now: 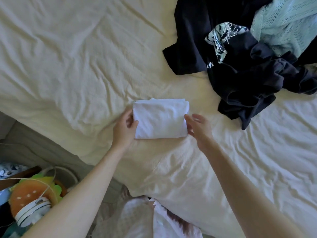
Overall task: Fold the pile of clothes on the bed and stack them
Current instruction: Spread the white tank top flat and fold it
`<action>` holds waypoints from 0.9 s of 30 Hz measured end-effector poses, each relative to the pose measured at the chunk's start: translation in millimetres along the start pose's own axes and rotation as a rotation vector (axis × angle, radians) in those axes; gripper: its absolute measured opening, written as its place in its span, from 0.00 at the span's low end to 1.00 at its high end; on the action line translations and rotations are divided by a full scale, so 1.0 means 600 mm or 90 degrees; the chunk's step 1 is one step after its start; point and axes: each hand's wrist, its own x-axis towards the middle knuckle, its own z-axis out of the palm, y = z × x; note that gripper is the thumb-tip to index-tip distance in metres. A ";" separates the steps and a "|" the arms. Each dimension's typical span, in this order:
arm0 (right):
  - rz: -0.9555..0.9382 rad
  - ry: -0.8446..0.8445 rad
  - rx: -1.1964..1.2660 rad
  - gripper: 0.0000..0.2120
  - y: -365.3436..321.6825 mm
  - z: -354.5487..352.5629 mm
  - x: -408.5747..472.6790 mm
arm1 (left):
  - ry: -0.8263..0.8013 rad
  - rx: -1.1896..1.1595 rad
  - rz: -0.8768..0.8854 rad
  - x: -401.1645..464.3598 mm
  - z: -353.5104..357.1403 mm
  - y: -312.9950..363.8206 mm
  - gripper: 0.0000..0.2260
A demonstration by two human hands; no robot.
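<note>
A folded white cloth [160, 118] is lying flat on the bed [68, 66], near its front edge. The left hand [124, 128] is touching the left side of the cloth; its fingers [128, 115] are curling at the edge and the thumb is lying on top, so it seems to be pinching the cloth. The right hand [199, 128] is hovering just beside the right edge, with fingers spread wide and holding nothing. A pile [248, 57] of dark and pale green clothes is lying unfolded at the far right, well apart from the cloth.
</note>
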 end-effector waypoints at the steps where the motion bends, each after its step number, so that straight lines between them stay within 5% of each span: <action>1: 0.051 -0.063 0.043 0.18 -0.005 -0.006 0.005 | -0.003 -0.036 -0.061 0.006 -0.002 -0.001 0.18; 4: 0.055 -0.114 -0.006 0.14 -0.015 -0.011 0.019 | -0.026 -0.131 -0.179 0.028 -0.008 0.006 0.17; 11: 0.073 -0.159 0.017 0.14 -0.017 -0.013 0.017 | -0.097 -0.196 -0.232 0.023 -0.021 0.036 0.10; 21: 0.043 -0.191 0.050 0.07 -0.012 -0.077 -0.172 | -0.162 -0.220 -0.221 -0.156 -0.109 0.105 0.05; 27: 0.019 -0.098 0.171 0.04 0.041 -0.133 -0.344 | -0.257 -0.163 -0.145 -0.257 -0.136 0.152 0.06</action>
